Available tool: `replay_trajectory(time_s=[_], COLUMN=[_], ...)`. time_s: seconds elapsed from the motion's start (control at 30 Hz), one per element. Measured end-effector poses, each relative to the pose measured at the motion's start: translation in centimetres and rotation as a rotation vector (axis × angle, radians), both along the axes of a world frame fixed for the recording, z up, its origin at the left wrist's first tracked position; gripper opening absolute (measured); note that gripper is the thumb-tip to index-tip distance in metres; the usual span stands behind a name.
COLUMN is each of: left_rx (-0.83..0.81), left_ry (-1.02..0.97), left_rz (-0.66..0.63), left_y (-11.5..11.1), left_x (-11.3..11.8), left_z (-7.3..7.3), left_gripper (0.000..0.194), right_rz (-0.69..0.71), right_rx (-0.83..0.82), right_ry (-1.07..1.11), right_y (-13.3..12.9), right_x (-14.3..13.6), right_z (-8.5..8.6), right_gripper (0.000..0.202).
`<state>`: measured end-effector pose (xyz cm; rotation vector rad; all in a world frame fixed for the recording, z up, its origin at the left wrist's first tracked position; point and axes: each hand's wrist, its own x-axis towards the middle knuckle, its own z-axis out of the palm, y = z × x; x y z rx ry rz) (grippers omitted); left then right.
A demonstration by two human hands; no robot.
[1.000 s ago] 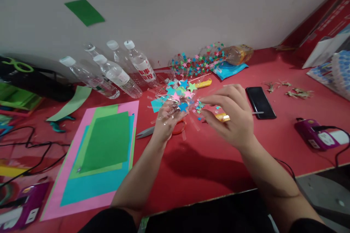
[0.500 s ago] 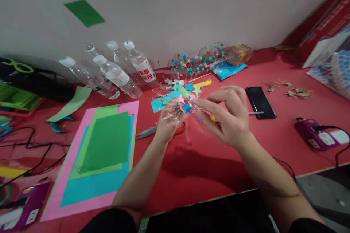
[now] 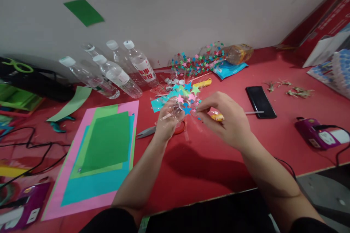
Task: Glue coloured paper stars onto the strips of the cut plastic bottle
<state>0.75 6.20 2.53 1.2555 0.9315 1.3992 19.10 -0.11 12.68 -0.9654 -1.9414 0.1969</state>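
A clear plastic piece bearing blue, pink and green stars (image 3: 187, 109) is held in the left hand (image 3: 167, 121) above the red table (image 3: 197, 178). The right hand (image 3: 227, 117) is poised just beside it, fingertips close together. Clear plastic bottles (image 3: 118, 76) are stood near the table's back edge; layered pink, blue and green paper sheets (image 3: 107, 143) are laid toward its front.

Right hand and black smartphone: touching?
Apart. The head view shows a strip of bare red tabletop between the back of the right hand and the near side of the black smartphone.
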Motion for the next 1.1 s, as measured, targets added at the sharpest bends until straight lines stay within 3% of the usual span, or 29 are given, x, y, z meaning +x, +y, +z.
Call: replay_trajectory(time_s=[0.17,0.37,0.47,0.67,0.83,0.93,1.1], left_rx=[-0.039,-0.150,-0.140,-0.159,-0.143,-0.125,-0.085], left_ry=[-0.109,-0.136,-0.123,-0.107,-0.126,-0.097,-0.059], left_rz=[0.043,-0.089,-0.059,-0.068,0.010,-0.016,-0.067], left_y=[-0.4,-0.9,-0.9,-0.8,-0.7,-0.6,-0.4], left_x=[0.4,0.8,1.0,1.0,0.8,0.8,0.5], left_z=[0.8,2.5,2.7,2.5,1.3,0.8,0.7], left_gripper=[0.041,0.037,0.038,0.040,0.043,0.042,0.038], right_rz=[-0.016,0.034,0.043,0.028,-0.061,-0.130,-0.114], right_rx=[0.007,0.034,0.032,0.116,0.156,0.187,0.244], right_ry=[-0.027,-0.051,-0.038,0.008,-0.019,-0.045,-0.065], right_y=[0.1,0.2,0.3,0.6,0.3,0.2,0.4], right_x=[0.0,-0.2,-0.3,-0.2,-0.2,-0.2,-0.2], right_z=[0.0,-0.3,-0.5,-0.7,-0.5,-0.3,-0.3], right_gripper=[0.004,0.013,0.013,0.013,0.012,0.010,0.009])
